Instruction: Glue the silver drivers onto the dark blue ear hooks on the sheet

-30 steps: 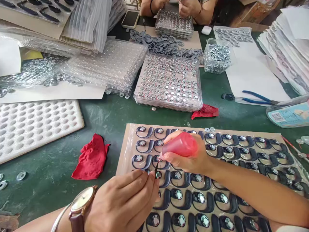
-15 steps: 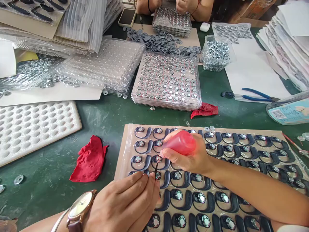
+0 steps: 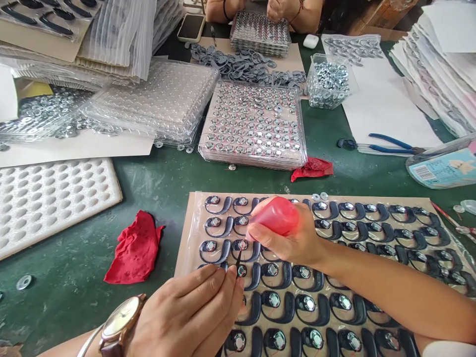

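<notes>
A cardboard sheet [image 3: 186, 248] under clear film carries rows of dark ear-hook pieces [image 3: 327, 307], each with a small round silver speaker. My right hand [image 3: 293, 240] is closed around a red squeeze bottle [image 3: 277, 217], its tip pointing down at a speaker [image 3: 242, 244] in the second column. My left hand [image 3: 189, 312], with a wristwatch [image 3: 119, 317], pinches a thin dark tool [image 3: 238, 259] whose point rests beside that same speaker.
A red cloth [image 3: 136, 248] lies left of the sheet, a white foam tray [image 3: 48, 198] further left. A clear tray of speakers [image 3: 256, 124], blue pliers [image 3: 386, 144], a tub of metal parts [image 3: 329, 82] and another person's hands [image 3: 275, 9] are beyond.
The view has drifted slightly; both hands keep the same grip and stay over the same speaker, with the bottle tip and tool barely moved.
</notes>
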Demonstrator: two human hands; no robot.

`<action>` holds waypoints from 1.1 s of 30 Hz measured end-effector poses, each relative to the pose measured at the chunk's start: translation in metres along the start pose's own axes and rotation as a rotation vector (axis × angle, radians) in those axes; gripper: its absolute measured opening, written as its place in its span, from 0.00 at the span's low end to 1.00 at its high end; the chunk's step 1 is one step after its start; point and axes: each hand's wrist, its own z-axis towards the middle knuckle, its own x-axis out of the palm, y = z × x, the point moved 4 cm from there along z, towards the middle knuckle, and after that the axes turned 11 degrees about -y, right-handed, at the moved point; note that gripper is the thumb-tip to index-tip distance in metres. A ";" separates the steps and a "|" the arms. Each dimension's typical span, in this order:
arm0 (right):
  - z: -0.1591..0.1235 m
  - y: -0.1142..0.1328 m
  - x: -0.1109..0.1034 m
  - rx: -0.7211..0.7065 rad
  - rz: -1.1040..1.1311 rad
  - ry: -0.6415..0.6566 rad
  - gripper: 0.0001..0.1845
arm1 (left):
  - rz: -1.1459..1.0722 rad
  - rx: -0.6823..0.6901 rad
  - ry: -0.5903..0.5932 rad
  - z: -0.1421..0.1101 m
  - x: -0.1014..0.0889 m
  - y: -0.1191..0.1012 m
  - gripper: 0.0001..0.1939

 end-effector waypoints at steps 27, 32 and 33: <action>0.000 0.003 -0.004 0.066 -0.008 -0.003 0.14 | -0.169 -0.088 0.085 0.012 -0.008 0.018 0.19; -0.001 0.002 -0.003 0.084 -0.010 0.015 0.15 | -0.221 -0.109 0.106 0.017 -0.009 0.027 0.15; -0.001 0.001 -0.003 0.082 -0.007 0.013 0.14 | -0.248 -0.122 0.099 0.018 -0.009 0.030 0.14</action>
